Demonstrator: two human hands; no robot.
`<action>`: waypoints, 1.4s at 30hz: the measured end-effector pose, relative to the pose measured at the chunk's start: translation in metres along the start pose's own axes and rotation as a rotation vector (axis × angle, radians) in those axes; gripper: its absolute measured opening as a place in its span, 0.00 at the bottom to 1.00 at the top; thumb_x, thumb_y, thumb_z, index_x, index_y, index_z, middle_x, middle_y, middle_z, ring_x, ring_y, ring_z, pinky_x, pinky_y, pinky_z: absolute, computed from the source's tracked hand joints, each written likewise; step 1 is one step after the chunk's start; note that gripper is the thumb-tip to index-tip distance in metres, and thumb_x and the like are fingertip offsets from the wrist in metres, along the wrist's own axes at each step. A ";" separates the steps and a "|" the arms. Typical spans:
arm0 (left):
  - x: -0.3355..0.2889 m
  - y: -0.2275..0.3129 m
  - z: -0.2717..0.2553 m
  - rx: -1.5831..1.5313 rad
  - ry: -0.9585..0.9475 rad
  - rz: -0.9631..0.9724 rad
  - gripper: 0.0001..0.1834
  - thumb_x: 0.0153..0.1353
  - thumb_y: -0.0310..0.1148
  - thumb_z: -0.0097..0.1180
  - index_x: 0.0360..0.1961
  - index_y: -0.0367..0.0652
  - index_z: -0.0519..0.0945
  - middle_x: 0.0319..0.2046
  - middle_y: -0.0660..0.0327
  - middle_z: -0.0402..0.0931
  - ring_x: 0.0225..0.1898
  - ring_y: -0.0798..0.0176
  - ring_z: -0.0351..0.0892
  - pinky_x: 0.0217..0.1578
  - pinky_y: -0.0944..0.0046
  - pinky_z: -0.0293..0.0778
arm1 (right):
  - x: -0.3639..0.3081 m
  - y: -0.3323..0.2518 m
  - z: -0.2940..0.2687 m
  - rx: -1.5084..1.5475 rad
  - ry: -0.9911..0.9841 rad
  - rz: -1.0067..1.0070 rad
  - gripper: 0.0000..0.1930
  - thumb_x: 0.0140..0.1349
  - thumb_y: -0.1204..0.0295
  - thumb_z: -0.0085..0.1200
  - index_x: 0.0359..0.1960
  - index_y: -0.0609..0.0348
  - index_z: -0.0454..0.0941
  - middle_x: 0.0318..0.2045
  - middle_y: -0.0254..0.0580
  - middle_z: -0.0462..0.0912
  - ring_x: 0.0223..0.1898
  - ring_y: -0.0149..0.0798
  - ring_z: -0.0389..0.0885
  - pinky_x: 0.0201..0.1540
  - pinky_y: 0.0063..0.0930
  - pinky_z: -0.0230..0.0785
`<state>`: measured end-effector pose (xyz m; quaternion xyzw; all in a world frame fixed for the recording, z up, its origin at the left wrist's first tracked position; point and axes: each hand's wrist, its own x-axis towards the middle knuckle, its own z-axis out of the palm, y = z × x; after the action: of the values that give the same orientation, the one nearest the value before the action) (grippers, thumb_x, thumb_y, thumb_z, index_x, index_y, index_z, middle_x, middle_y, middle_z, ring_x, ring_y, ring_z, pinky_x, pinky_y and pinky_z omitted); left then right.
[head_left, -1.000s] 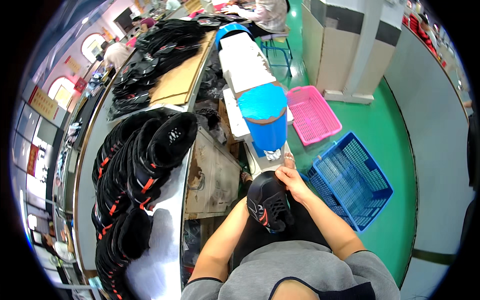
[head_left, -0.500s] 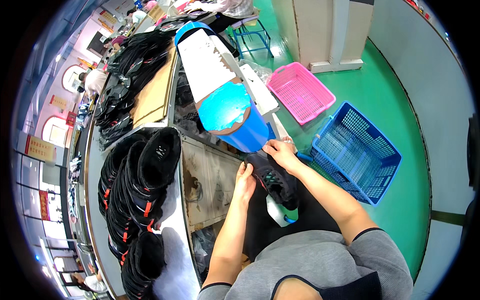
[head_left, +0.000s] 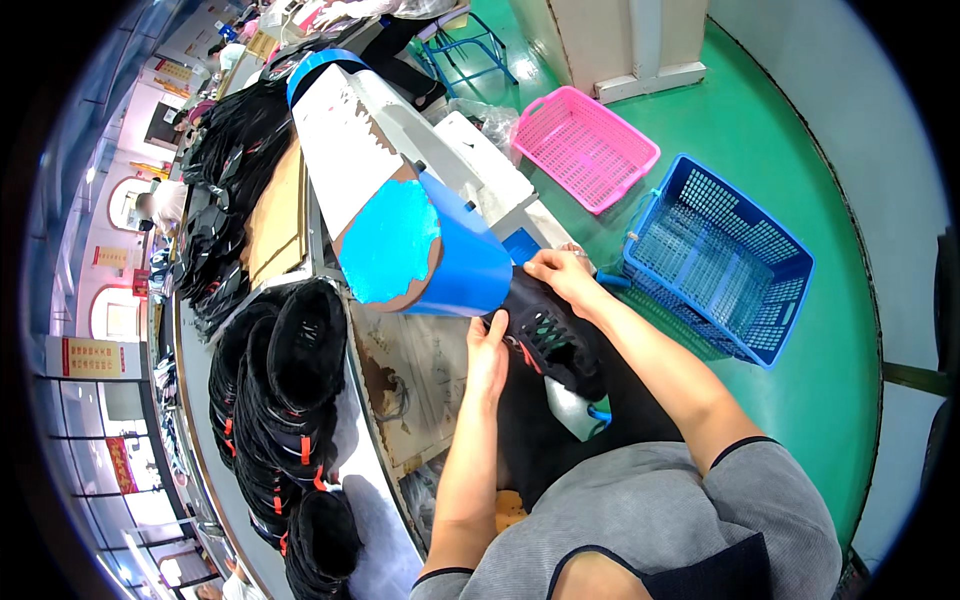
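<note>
A black shoe upper (head_left: 556, 345) with red trim and lace eyelets lies lengthwise between my hands, its toe end beneath the front of a blue and white machine head (head_left: 470, 245). On the near left side of the toe, my left hand (head_left: 487, 355) pinches the edge with thumb and fingers. Farther off, at the toe's right side, my right hand (head_left: 565, 275) is closed on the upper's edge, with its fingertips partly hidden. The upper's opening points back toward my lap. Where the toe meets the machine is covered by the blue housing.
Left, a bench bears nested black shoe uppers (head_left: 300, 345) with red tabs. Behind them are cardboard (head_left: 278, 215) and piled black pieces (head_left: 235, 150). A pink basket (head_left: 588, 150) and a blue crate (head_left: 720, 260) stand on the green floor at right. A blue stool (head_left: 465, 50) stands behind.
My view has shifted, so the machine and crate sit differently in the picture. Both hands keep their hold on the shoe upper, its toe still at the machine.
</note>
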<state>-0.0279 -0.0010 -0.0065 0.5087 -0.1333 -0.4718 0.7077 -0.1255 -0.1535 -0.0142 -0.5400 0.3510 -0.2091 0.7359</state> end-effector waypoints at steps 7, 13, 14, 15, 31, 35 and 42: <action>-0.016 -0.033 0.001 -0.217 -0.066 0.057 0.25 0.64 0.36 0.52 0.59 0.39 0.64 0.58 0.59 0.66 0.58 0.62 0.65 0.61 0.58 0.57 | 0.005 -0.021 0.006 -0.329 -0.099 -0.217 0.12 0.58 0.66 0.55 0.32 0.64 0.79 0.27 0.47 0.81 0.32 0.38 0.79 0.38 0.32 0.67; -0.045 -0.016 -0.023 0.112 -0.076 -0.047 0.25 0.62 0.35 0.57 0.57 0.40 0.65 0.55 0.57 0.67 0.57 0.61 0.66 0.58 0.60 0.62 | -0.044 0.016 -0.002 0.004 -0.151 -0.101 0.12 0.61 0.65 0.54 0.33 0.63 0.77 0.27 0.33 0.77 0.32 0.28 0.71 0.37 0.26 0.65; -0.057 -0.010 -0.017 0.275 0.000 -0.060 0.25 0.61 0.35 0.57 0.57 0.40 0.64 0.54 0.57 0.67 0.57 0.60 0.66 0.57 0.60 0.62 | -0.059 0.023 -0.007 0.155 -0.123 -0.023 0.11 0.63 0.65 0.53 0.34 0.62 0.77 0.30 0.32 0.76 0.34 0.27 0.71 0.38 0.24 0.65; -0.071 -0.002 -0.005 0.432 0.073 -0.072 0.25 0.61 0.34 0.57 0.57 0.41 0.64 0.54 0.57 0.67 0.57 0.60 0.66 0.57 0.60 0.63 | -0.074 0.028 -0.012 0.302 -0.091 0.052 0.11 0.64 0.65 0.53 0.35 0.61 0.77 0.32 0.30 0.76 0.35 0.27 0.71 0.39 0.23 0.65; -0.142 -0.009 0.022 1.396 -0.072 0.541 0.18 0.44 0.41 0.69 0.30 0.39 0.79 0.33 0.60 0.77 0.48 0.53 0.68 0.53 0.53 0.59 | -0.089 0.073 -0.059 1.223 0.221 0.223 0.21 0.72 0.59 0.31 0.55 0.61 0.67 0.53 0.50 0.73 0.54 0.48 0.73 0.58 0.51 0.63; -0.132 0.002 0.002 1.306 -0.052 0.394 0.16 0.42 0.38 0.69 0.28 0.40 0.79 0.32 0.62 0.77 0.47 0.53 0.68 0.48 0.55 0.64 | -0.115 0.020 -0.053 0.661 0.280 0.267 0.19 0.65 0.66 0.48 0.53 0.64 0.66 0.46 0.45 0.77 0.49 0.45 0.75 0.55 0.41 0.65; -0.104 0.055 -0.008 1.290 -0.382 0.311 0.15 0.42 0.28 0.68 0.32 0.37 0.78 0.46 0.58 0.72 0.53 0.51 0.62 0.54 0.56 0.61 | -0.103 -0.031 -0.026 -0.640 -0.628 -0.462 0.24 0.54 0.52 0.58 0.46 0.54 0.79 0.41 0.43 0.79 0.50 0.48 0.71 0.55 0.39 0.60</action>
<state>-0.0476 0.0890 0.0667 0.7110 -0.5811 -0.2726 0.2873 -0.2108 -0.1096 0.0405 -0.8389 0.0305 -0.0757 0.5381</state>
